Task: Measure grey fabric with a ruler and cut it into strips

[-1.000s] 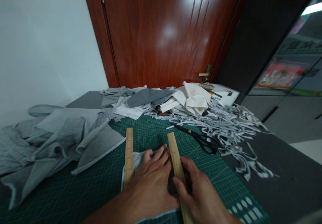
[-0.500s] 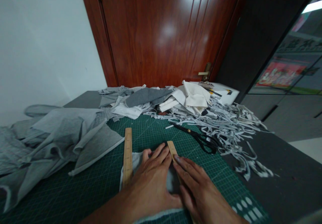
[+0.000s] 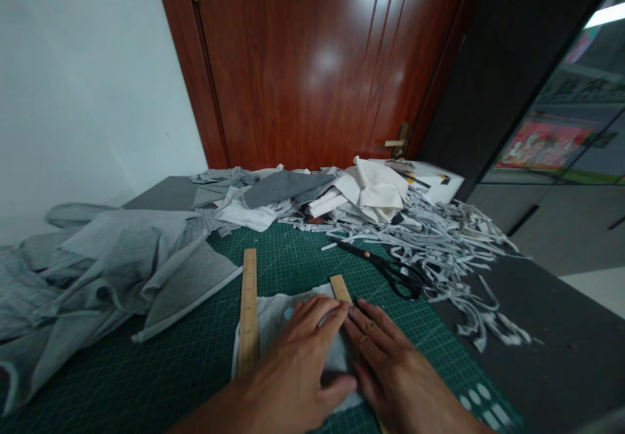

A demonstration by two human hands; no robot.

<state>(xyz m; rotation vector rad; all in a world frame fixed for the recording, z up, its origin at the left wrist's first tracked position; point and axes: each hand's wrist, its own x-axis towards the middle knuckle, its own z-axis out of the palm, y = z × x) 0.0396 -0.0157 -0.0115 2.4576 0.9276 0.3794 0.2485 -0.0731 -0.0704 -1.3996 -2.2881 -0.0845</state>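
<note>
A piece of grey fabric [image 3: 274, 323] lies on the green cutting mat [image 3: 293, 252], a small pale blue spot showing near its upper edge. One wooden ruler [image 3: 249, 304] rests along the fabric's left side. A second wooden ruler [image 3: 338, 287] lies along its right side, mostly under my right hand [image 3: 390, 359]. That hand presses flat on the ruler, fingers stretched out. My left hand [image 3: 303, 356] reaches over the fabric, fingertips at the second ruler beside my right fingers. Its thumb is spread apart and nothing shows in its grasp.
Black scissors [image 3: 381, 265] lie on the mat beyond my right hand. Thin fabric strips [image 3: 444, 245] are heaped at the right. Crumpled grey cloth [image 3: 122, 265] covers the left, and a pile of fabric pieces [image 3: 288, 190] lies at the back before a brown door [image 3: 312, 63].
The right ruler has shifted slightly right. My left fingers have slid right and bent towards it, uncovering more fabric and the pale blue spot. My right hand has moved slightly right.
</note>
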